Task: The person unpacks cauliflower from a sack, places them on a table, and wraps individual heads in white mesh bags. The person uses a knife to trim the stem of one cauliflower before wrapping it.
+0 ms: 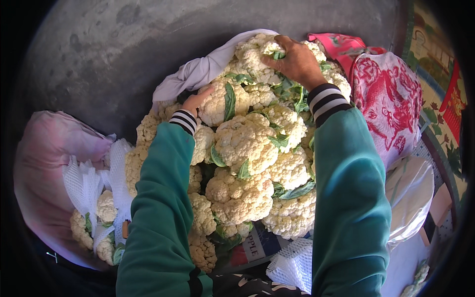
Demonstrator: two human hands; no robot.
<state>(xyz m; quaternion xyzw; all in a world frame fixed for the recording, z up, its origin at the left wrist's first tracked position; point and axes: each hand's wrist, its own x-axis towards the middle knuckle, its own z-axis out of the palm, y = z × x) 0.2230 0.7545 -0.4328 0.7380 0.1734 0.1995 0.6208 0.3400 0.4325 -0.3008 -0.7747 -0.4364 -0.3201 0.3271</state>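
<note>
A large heap of cauliflower heads (pixel 246 143) with some green leaves lies before me. At its far side my right hand (pixel 295 61) rests over a cauliflower head (pixel 256 55), thumb and fingers spread across its curds; whether it grips the head is unclear. My left hand (pixel 198 100) touches the left side of another cauliflower head (pixel 217 104), its fingers partly hidden behind it. A twisted pale cloth (pixel 200 72) runs along the heap's upper left edge, just above my left hand.
Pink-stained cloth (pixel 48 167) and white foam netting (pixel 120 167) around smaller cauliflowers lie left. More foam netting (pixel 293 260) is near my body. To the right are a red-and-white patterned cloth (pixel 386 104) and a pale sack (pixel 410 196). A grey wall (pixel 122 44) stands behind.
</note>
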